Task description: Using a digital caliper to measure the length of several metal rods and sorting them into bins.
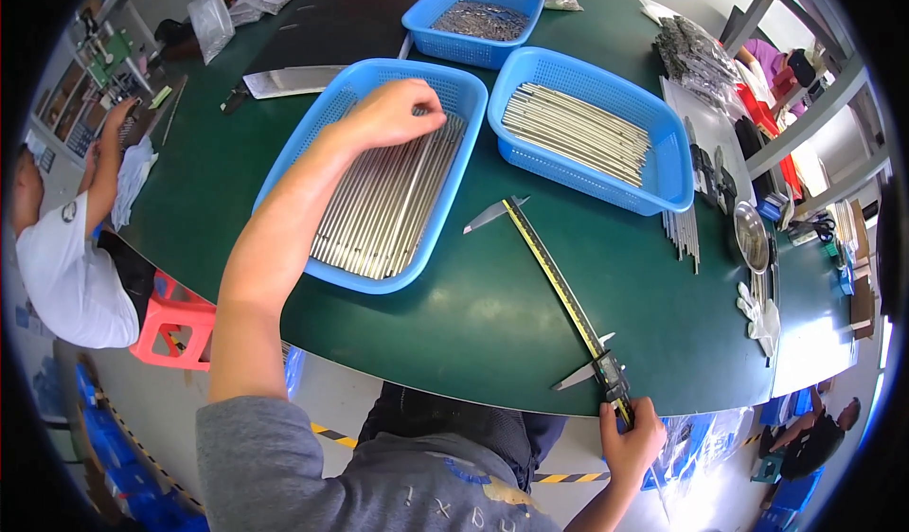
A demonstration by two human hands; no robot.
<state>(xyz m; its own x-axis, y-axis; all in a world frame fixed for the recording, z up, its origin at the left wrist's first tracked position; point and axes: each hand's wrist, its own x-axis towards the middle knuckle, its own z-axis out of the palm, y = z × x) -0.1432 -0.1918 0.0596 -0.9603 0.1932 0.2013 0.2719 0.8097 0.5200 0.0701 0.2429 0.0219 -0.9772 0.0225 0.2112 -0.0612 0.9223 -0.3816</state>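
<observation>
My left hand [396,113] reaches into a blue plastic basket [333,108] full of thin metal rods [388,205] and its fingers close around the far ends of some rods. My right hand [632,437] grips the near end of a long vernier caliper [561,291] that lies on the green table [492,324], its jaws open near the table's front edge. A second blue basket [668,168] with more metal rods [578,133] stands to the right of the first.
A third blue basket [437,38] with small metal parts stands at the back. Loose rods [684,234], a metal bowl [752,237] and white gloves [760,312] lie at the right. Another person [66,257] sits at the left by a red stool [175,328].
</observation>
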